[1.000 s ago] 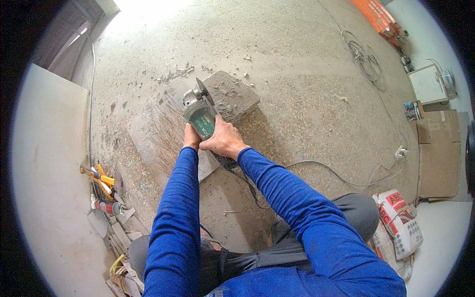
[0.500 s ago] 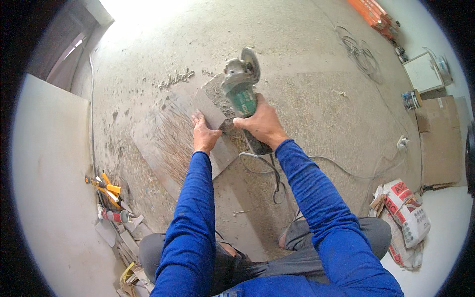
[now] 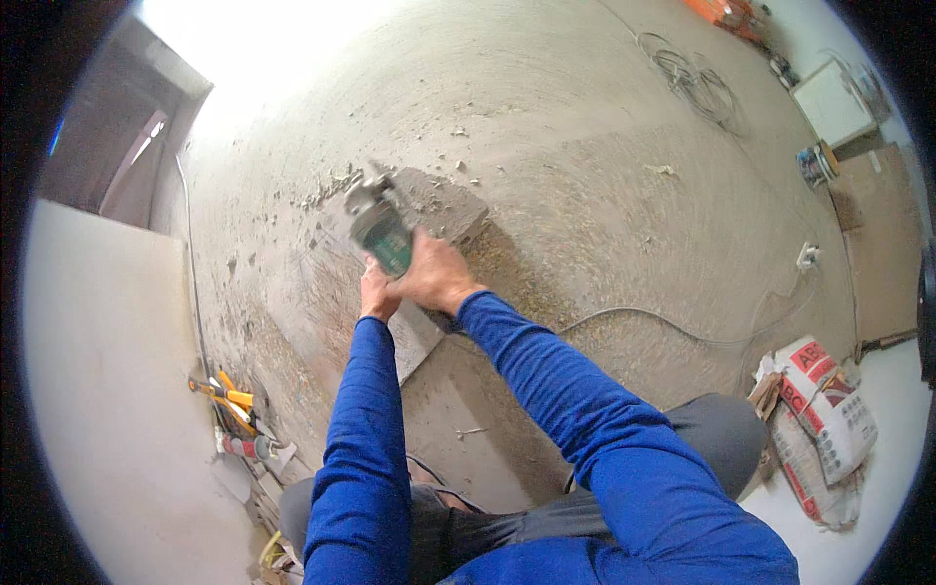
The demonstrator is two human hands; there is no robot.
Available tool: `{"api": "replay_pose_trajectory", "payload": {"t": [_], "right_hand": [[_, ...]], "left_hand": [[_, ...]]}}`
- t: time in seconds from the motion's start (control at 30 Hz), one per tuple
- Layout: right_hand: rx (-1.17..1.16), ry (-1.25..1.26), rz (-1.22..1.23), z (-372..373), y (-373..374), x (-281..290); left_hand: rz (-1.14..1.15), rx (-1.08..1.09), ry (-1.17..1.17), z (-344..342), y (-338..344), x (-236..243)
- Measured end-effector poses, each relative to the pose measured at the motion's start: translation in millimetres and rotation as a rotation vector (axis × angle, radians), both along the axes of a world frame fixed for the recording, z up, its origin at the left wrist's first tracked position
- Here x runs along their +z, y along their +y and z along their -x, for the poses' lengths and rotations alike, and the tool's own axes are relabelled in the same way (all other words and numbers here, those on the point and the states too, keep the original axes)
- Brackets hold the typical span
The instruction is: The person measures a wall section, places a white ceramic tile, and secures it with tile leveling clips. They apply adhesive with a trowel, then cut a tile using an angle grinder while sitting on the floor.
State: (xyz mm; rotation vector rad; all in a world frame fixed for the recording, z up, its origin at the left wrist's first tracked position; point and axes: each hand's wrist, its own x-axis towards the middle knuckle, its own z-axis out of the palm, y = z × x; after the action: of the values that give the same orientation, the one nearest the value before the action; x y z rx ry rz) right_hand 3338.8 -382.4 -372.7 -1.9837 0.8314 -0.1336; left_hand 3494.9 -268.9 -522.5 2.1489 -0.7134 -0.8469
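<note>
My right hand (image 3: 434,273) is closed round the body of a green angle grinder (image 3: 385,239), whose head points away from me and is smeared by motion. Right against it is my left hand (image 3: 376,291), its fingers mostly hidden by the grinder, so what they hold or touch is unclear. Both hands are above a large, scratched grey-brown tile (image 3: 419,346) lying on the floor. Just beyond the grinder, to the right, rests a dusty grey slab (image 3: 458,210) with crumbs on it.
Rubble (image 3: 327,190) lies around the far side of the tile. A grey cord (image 3: 643,310) crosses the floor on the right, with a coiled cable (image 3: 687,83) farther off. Yellow-handled tools (image 3: 229,392) lie at left; bags (image 3: 819,419) and cardboard (image 3: 882,244) line the right side.
My right hand has swung the grinder left and nearer, bringing it against my left hand. The left hand has shifted slightly left and nearer. My view has turned a little.
</note>
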Motion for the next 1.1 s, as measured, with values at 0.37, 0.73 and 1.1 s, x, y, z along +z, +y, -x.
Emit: {"api": "replay_pose_trajectory", "payload": {"t": [0.37, 0.73, 1.1], "right_hand": [[0.116, 0.009, -0.088, -30, 12, -13], [0.146, 0.073, -0.114, -58, 2, -14], [0.180, 0.067, -0.130, -69, -5, -11]], "left_hand": [[0.484, 0.560, 0.793, -2, 36, -40], [0.501, 0.606, 0.755, 9, 30, -31], [0.643, 0.570, 0.865, 14, 18, -13]]}}
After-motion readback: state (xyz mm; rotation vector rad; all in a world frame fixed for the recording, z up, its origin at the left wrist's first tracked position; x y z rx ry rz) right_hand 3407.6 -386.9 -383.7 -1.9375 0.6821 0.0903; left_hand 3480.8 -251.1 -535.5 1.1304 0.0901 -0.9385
